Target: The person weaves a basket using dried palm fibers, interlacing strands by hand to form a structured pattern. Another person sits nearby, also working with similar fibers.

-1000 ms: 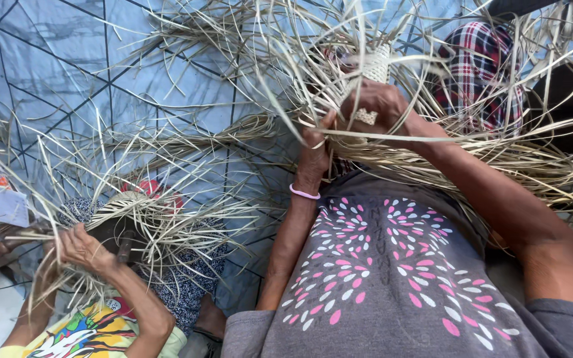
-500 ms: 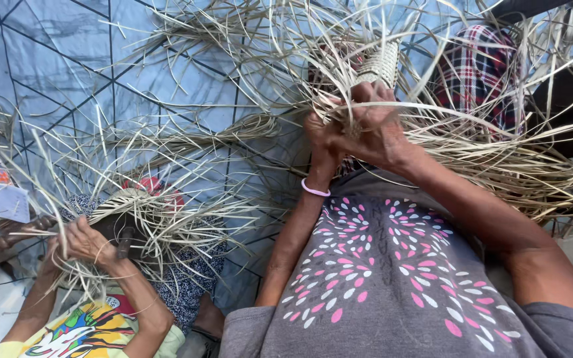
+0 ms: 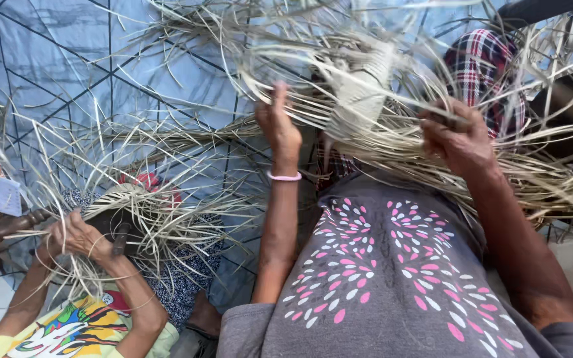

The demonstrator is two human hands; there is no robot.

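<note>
- At upper centre of the frame, the left hand (image 3: 278,126) is raised with fingers apart, brushing loose dried straw strips (image 3: 432,149); its grip clamps nothing.
- The right hand (image 3: 460,138), right of centre, is closed on a strip leading to the half-woven piece (image 3: 361,93) at top centre.
- A hard tug risks snapping the brittle strip, or loosening the weave (tangled ends invite snags).
- At lower left, another person's hands (image 3: 77,237) work a separate bundle (image 3: 150,212).
</note>
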